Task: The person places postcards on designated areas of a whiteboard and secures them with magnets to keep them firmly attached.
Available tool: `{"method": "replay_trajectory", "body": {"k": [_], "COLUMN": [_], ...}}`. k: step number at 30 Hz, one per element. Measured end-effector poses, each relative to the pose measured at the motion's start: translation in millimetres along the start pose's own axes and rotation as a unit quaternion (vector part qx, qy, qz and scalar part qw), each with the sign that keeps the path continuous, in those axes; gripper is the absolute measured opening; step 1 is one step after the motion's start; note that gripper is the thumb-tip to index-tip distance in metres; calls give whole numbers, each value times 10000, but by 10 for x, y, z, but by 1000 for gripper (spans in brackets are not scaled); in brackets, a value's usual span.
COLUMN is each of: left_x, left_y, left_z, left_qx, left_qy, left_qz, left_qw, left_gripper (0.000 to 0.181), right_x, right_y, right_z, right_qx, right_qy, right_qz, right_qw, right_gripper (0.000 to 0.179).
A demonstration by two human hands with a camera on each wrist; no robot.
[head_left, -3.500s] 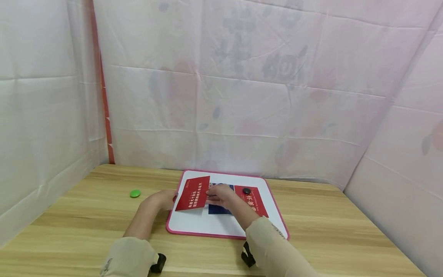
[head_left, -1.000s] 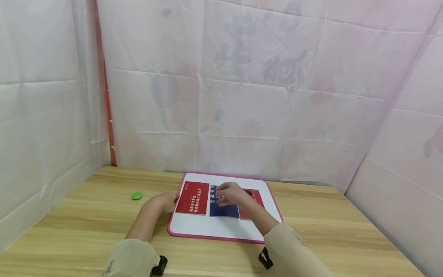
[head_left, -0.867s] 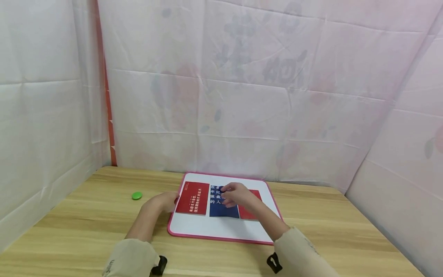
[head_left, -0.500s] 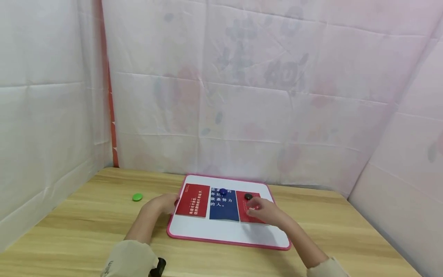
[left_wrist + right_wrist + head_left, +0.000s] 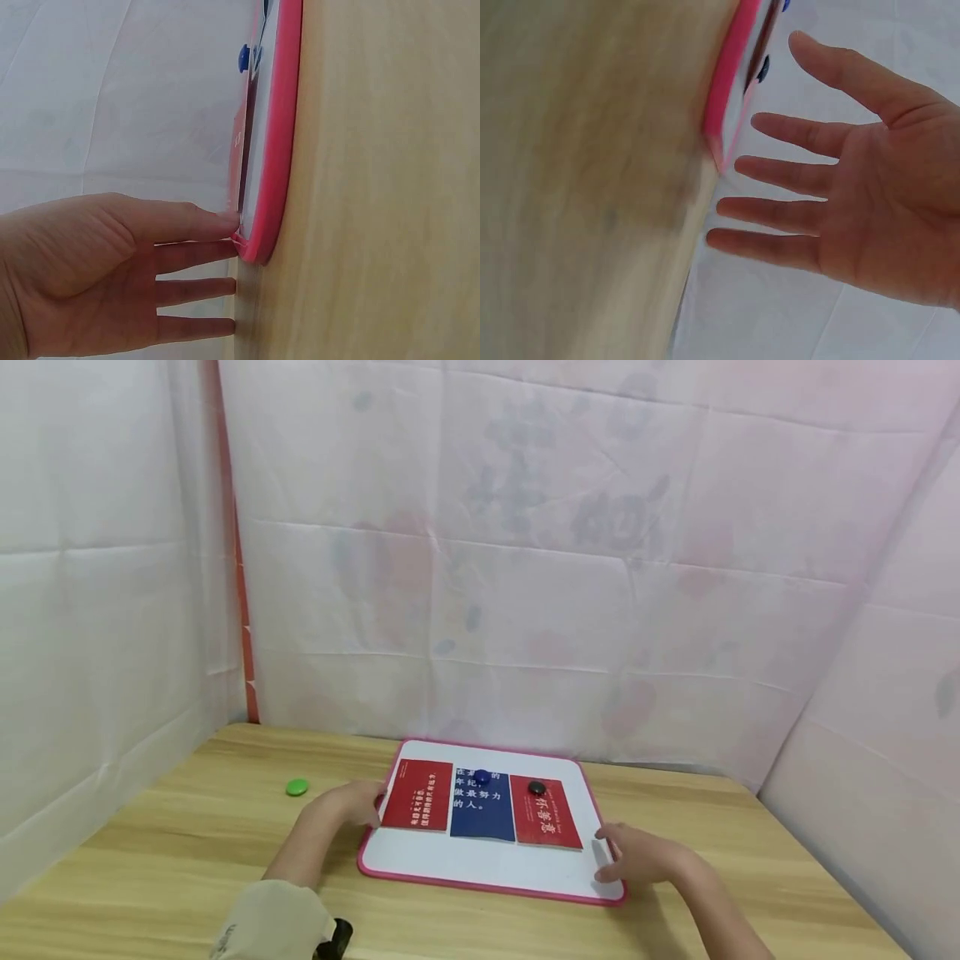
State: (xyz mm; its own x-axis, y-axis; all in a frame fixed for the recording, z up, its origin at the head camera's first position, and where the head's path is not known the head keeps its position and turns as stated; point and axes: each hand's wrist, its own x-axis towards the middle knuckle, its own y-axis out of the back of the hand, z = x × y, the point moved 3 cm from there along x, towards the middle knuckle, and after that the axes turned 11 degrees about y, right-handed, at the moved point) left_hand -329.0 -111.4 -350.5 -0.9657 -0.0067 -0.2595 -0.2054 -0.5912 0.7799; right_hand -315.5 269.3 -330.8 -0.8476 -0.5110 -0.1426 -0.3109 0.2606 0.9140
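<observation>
A whiteboard (image 5: 480, 862) with a pink frame lies on the table. Across it lie a left red card (image 5: 412, 795), a blue card (image 5: 483, 822) and a right red card (image 5: 551, 827), all with white lettering. A blue magnet (image 5: 482, 777) sits on the blue card and a black magnet (image 5: 537, 787) on the right red one. My left hand (image 5: 352, 802) is at the board's left edge, thumb pressing by the left red card's edge, its other fingers straight in the left wrist view. My right hand (image 5: 885, 195), fingers spread and holding nothing, is at the board's right edge.
A green magnet (image 5: 297, 787) lies on the wooden table (image 5: 187, 852), left of the board. White curtains (image 5: 562, 568) close off the back and both sides. A black strap (image 5: 333, 939) shows by my left sleeve.
The left red card, tilted up earlier between my hands, now lies flat on the board. My right hand has moved from over the blue card to the board's right edge; my left hand stays.
</observation>
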Motion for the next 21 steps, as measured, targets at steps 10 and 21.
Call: {"method": "replay_trajectory", "body": {"k": [10, 21], "left_x": [1, 20], "left_y": [-4, -16], "left_z": [-31, -19], "left_qx": [-19, 49], "left_qy": [17, -79], "left_qz": [-19, 16], "left_qw": [10000, 10000], "left_gripper": [56, 50], "right_x": [-21, -44], "right_y": [-40, -58], "right_z": [106, 104], "right_qx": [94, -12], "right_qy": [2, -171], "right_qz": [-205, -216], "right_qw": [9997, 9996], "right_gripper": [63, 66]}}
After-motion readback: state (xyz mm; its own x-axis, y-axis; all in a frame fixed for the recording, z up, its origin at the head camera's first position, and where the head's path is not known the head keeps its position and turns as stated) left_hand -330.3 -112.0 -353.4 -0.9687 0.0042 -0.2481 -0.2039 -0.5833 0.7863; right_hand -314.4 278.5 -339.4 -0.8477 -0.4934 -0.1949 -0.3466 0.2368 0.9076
